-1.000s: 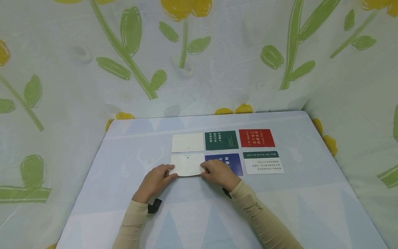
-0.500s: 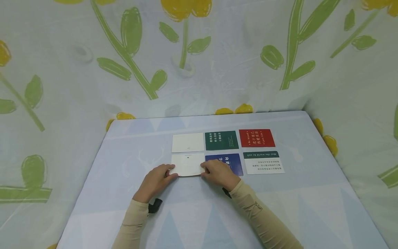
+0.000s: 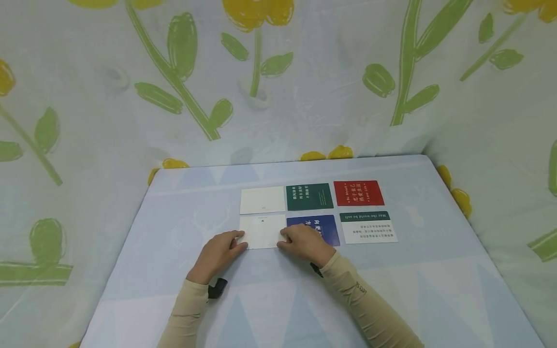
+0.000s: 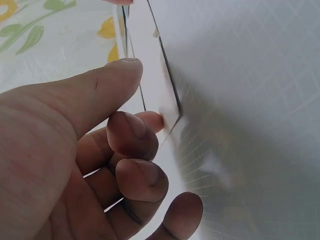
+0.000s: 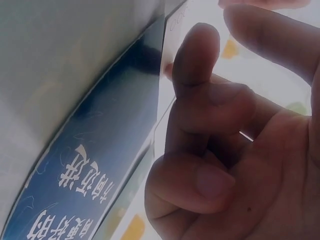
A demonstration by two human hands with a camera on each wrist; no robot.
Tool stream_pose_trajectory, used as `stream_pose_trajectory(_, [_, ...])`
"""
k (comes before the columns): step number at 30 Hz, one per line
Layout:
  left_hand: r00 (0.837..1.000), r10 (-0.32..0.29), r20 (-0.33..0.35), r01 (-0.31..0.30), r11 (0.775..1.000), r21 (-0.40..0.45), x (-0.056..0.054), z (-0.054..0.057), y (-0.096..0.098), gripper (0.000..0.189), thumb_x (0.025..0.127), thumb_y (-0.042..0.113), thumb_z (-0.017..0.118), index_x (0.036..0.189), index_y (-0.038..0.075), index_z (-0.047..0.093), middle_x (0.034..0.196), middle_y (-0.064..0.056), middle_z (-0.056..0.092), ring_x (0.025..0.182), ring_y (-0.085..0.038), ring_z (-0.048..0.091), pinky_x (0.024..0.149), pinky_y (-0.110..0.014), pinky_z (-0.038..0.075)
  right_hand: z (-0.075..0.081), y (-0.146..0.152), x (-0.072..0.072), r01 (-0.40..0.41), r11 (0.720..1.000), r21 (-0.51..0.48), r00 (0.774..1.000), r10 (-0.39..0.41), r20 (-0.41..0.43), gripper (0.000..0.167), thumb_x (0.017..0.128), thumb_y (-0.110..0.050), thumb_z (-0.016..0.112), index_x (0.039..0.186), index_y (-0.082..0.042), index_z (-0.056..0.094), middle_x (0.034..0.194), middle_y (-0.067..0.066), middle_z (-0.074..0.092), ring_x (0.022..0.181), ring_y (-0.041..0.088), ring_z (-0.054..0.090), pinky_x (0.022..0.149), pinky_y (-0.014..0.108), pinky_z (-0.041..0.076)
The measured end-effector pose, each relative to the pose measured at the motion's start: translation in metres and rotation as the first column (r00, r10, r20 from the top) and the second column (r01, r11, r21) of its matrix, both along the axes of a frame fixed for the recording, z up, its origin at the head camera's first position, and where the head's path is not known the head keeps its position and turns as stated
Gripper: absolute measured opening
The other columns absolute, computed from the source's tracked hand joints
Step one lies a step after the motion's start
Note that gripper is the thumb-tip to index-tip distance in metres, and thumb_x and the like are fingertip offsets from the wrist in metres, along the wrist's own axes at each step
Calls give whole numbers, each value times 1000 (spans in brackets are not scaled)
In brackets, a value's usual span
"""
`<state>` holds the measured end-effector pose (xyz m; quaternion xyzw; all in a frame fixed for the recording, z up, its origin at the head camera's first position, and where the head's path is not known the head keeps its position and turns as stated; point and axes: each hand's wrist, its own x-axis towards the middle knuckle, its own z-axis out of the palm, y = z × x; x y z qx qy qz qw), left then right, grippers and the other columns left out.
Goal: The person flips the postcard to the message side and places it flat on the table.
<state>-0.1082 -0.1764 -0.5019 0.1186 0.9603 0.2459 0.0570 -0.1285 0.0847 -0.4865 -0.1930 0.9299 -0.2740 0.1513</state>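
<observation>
A white card [image 3: 263, 233] with a tiny dark mark lies flat in the front row's left place. At its left edge is my left hand [image 3: 216, 253], fingers loosely bent, touching by the front corner. My right hand [image 3: 308, 245] touches the opposite edge and covers part of a blue card [image 3: 329, 231]. In the left wrist view, the thumb stands apart from the index fingertip, which meets the white card's [image 4: 159, 75] corner. The right wrist view shows relaxed fingers beside the blue card [image 5: 117, 100], its white lettering visible.
Behind lie a plain white card [image 3: 262, 200], a green card [image 3: 319, 197] and a red card [image 3: 365, 199]. A white card with a green band [image 3: 370, 233] lies front right. The pale table [image 3: 278, 309] meets a flower-patterned cloth [image 3: 304, 116] behind and at both sides.
The front white card's near edge, bowed up between both hands earlier, now lies flat. Its fingers' hold has loosened; both hands stay almost in the same place.
</observation>
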Motion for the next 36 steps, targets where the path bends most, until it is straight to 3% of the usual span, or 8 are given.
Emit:
stream_pose_trajectory(7, [1000,20,6,-20,1000,2,-1,-1,1,38,95,27,73,125,3,69,72,6,50,65,-10,46,64,-31,42,0,1,0,6,1000,-6,1000,-6,21,13,93,-27,74,94,-14,72,63,-3,51,59,11,50,53,26,37])
stream_pose_trajectory(12, [999,40,16,-40,999,10,1,0,1,40,96,29,71,127,4,68,78,6,56,68,-10,48,66,-32,45,2,4,1,12,999,-32,999,-10,42,34,93,-27,74,122,-9,72,74,-4,57,64,12,53,56,27,42])
stream_pose_trajectory(14, [999,46,9,-46,999,7,2,0,0,41,96,29,71,128,4,67,80,5,59,68,-10,49,67,-32,46,4,6,2,5,999,-37,1000,-4,30,38,94,-27,73,127,-9,70,76,-6,58,66,11,53,57,26,43])
stream_pose_trajectory(23, [996,87,-26,-86,996,32,8,6,-2,42,97,31,70,130,6,66,85,2,64,66,-11,50,61,-31,44,15,28,8,46,998,-37,999,-47,-21,37,95,-28,73,128,-11,69,76,-10,59,67,10,55,57,29,46])
stream_pose_trajectory(36, [991,69,-112,-59,994,94,10,7,12,39,97,32,70,129,9,67,91,5,59,66,-10,43,60,-28,40,25,63,15,143,989,-35,985,-146,-96,43,93,-28,75,131,-9,67,96,-4,67,78,12,57,64,29,49])
